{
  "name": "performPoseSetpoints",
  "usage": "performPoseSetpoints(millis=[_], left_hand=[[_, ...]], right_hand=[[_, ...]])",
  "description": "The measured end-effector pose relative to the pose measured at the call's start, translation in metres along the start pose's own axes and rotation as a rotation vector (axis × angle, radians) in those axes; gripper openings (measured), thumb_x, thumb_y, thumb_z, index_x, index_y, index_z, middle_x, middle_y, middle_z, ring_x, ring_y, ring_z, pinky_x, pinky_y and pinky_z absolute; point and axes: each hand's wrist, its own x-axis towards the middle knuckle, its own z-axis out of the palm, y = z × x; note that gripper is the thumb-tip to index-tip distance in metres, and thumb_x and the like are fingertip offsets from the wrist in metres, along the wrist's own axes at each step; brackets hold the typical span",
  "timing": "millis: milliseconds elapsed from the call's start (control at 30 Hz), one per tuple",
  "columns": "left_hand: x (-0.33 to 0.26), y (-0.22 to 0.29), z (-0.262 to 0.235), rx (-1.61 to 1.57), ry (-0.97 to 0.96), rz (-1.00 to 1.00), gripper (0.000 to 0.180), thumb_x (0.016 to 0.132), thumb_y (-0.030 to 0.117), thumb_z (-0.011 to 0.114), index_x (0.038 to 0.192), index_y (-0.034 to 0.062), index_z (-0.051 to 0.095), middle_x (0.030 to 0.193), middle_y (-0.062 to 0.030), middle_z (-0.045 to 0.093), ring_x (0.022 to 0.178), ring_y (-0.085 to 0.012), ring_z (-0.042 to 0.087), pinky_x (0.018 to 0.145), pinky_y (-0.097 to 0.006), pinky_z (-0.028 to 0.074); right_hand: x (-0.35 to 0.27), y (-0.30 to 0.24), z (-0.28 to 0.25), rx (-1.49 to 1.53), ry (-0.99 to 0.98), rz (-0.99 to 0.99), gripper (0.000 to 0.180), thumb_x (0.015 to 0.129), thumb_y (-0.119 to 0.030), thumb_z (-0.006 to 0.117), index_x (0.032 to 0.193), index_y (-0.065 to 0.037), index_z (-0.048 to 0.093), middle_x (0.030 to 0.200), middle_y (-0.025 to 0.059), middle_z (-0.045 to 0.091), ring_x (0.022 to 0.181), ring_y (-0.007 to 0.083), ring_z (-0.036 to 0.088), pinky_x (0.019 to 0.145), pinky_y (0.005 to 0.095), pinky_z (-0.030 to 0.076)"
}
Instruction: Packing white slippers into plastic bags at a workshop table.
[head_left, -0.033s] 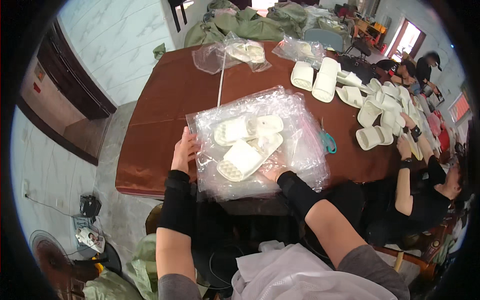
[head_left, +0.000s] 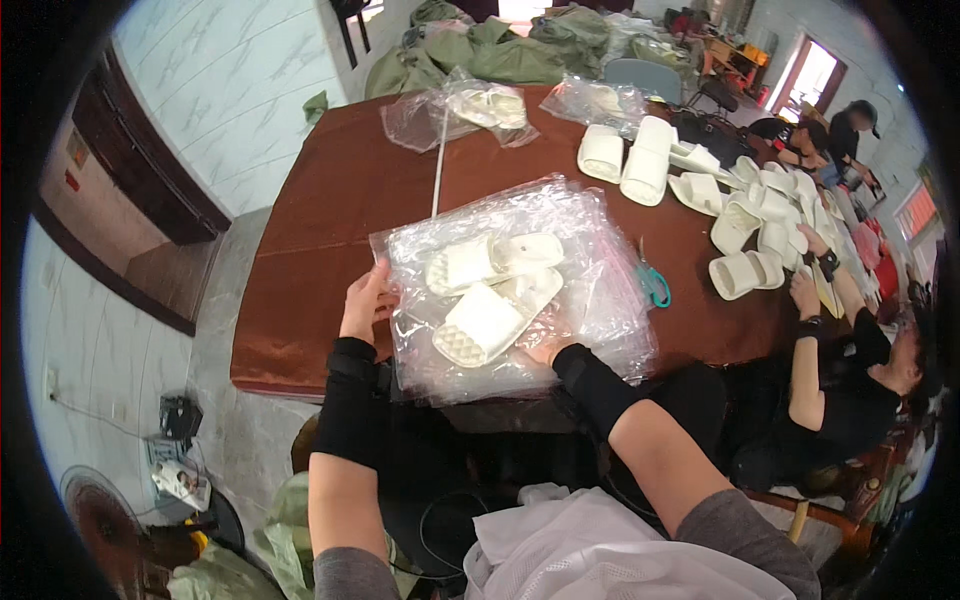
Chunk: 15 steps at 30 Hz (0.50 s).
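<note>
A pair of white slippers [head_left: 480, 320] with bumpy soles lies on a stack of clear plastic bags [head_left: 610, 300] near the table's front edge. Whether the pair is inside the top bag or on it, I cannot make out. My left hand [head_left: 368, 302] is at the left edge of the bags, fingers apart and pointing away from me. At the lower right of the nearer slipper is my right hand [head_left: 545, 343]; glossy plastic and the slipper hide most of its fingers. Teal-handled scissors [head_left: 655, 287] lie beside the stack on the right.
The table [head_left: 310, 260] has a brown cover. Bagged slippers [head_left: 490, 106] lie at its far side, with another clear bag [head_left: 597, 104] to their right. Several loose white slippers [head_left: 765, 215] are heaped at the right, where a co-worker's hands [head_left: 808, 285] reach in. Green sacks [head_left: 500, 50] stand behind.
</note>
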Motion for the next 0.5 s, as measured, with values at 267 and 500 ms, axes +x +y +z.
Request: performPoseSetpoints(millis=[267, 500], left_hand=[[0.009, 0.026, -0.004, 0.053, 0.152, 0.286, 0.028, 0.097, 0.017, 0.054, 0.122, 0.0055, 0.06, 0.124, -0.007, 0.06, 0.111, -0.0132, 0.055, 0.092, -0.028, 0.042], [-0.057, -0.043, 0.013, 0.51, 0.049, 0.518, 0.036, 0.1, 0.016, 0.048, 0.132, -0.0005, 0.052, 0.134, -0.0152, 0.055, 0.124, -0.0213, 0.051, 0.104, -0.032, 0.038]], right_hand=[[0.001, -0.023, -0.042, 0.174, -0.425, 0.035, 0.066, 0.093, -0.061, 0.033, 0.148, -0.024, 0.035, 0.157, 0.0018, 0.028, 0.145, 0.0278, 0.019, 0.116, 0.0517, 0.01], [-0.003, -0.005, -0.016, 0.247, -0.077, 0.034, 0.071, 0.093, -0.062, 0.033, 0.151, -0.022, 0.028, 0.157, 0.0027, 0.028, 0.144, 0.0262, 0.021, 0.117, 0.0513, 0.008]])
